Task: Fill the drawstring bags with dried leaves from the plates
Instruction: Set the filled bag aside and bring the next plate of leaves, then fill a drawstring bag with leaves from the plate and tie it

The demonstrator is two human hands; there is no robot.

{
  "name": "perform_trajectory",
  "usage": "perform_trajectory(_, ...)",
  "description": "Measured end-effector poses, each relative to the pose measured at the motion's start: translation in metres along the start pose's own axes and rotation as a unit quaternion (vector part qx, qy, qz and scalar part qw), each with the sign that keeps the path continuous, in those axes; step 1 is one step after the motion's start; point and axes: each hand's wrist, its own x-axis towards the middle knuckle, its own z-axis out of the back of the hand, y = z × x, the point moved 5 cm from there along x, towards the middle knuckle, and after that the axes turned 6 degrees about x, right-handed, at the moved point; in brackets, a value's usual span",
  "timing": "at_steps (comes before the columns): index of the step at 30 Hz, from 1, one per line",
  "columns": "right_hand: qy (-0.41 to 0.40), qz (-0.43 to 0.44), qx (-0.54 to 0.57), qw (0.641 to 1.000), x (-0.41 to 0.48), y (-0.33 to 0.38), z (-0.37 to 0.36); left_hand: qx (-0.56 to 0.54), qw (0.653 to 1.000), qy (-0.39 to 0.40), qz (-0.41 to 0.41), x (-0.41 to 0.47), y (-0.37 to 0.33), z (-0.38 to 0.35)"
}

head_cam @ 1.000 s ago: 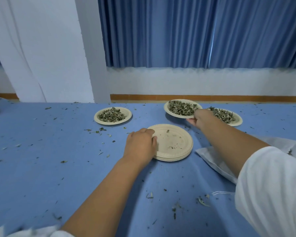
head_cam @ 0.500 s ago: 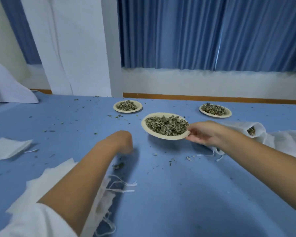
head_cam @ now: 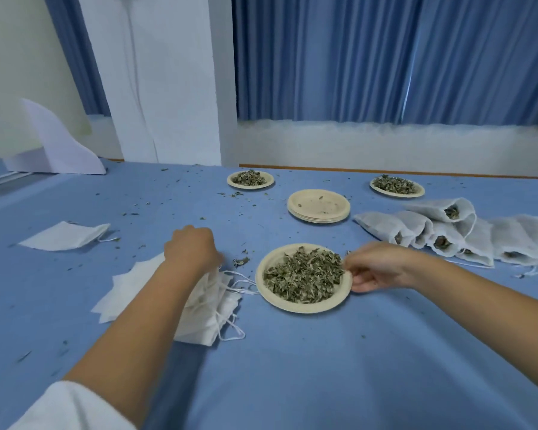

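While both hands are busy, status as follows:
R hand: right hand (head_cam: 376, 270) pinches the near-right rim of the full plate (head_cam: 303, 277), thumb on top, fingers under; plate sits flat on the blue table (head_cam: 323, 367).
L hand: left hand (head_cam: 191, 248) curled down onto the pile of empty bags (head_cam: 199, 302); looks like it's gripping the top one, but fingers are hidden, so can't tell for sure.
Leaves: dried leaves (head_cam: 303, 276) heaped on that plate, just right of the pile; drawstrings touch the plate's rim.
Other plates: two more full ones at back (head_cam: 250, 179) (head_cam: 396, 185), empty stack (head_cam: 319, 206) between.
Done so far: filled bags (head_cam: 441, 234) lined up far right, mouths open.
Risk 1: one-sided rim grip, so a tilt = leaves spill; paper plate prob. flexes.
Risk 2: L hand may lift 2+ bags at once, strings tangled.
Risk 3: loose strings could snag the rim and drag the plate.
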Motion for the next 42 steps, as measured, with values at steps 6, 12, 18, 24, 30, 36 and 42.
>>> perform_trajectory(6, -0.071, 0.027, -0.173, 0.982, -0.007, 0.012, 0.001, -0.048, 0.998, 0.016, 0.035, -0.005, 0.005, -0.012)
perform_trajectory(12, -0.185, 0.124, -0.324, 0.920, -0.012, 0.041, 0.002, -0.214, 0.973, -0.068, 0.048, 0.002, 0.011, 0.003)
perform_trajectory(18, -0.147, 0.276, -0.190, 0.931, -0.015, 0.067, -0.044, -0.434, 0.892, -0.130, 0.008, -0.003, -0.009, 0.025)
perform_trajectory(24, 0.082, 0.244, 0.125, 0.958, -0.014, 0.072, -0.101, -0.567, 0.818, -0.092, -0.008, -0.006, -0.057, 0.027)
perform_trajectory(30, -0.026, 0.255, 0.218, 0.942, -0.001, 0.069, -0.085, -0.600, 0.799, -0.027, -0.012, -0.005, -0.075, 0.015)
perform_trajectory(36, -0.052, 0.258, 0.145, 0.954, 0.001, 0.064, -0.067, -0.411, 0.885, -0.219, -0.025, -0.017, -0.065, 0.028)
perform_trajectory(42, -0.049, 0.285, -0.302, 0.908, -0.016, 0.059, -0.039, -0.277, 0.882, -0.377, -0.058, -0.014, -0.057, 0.055)
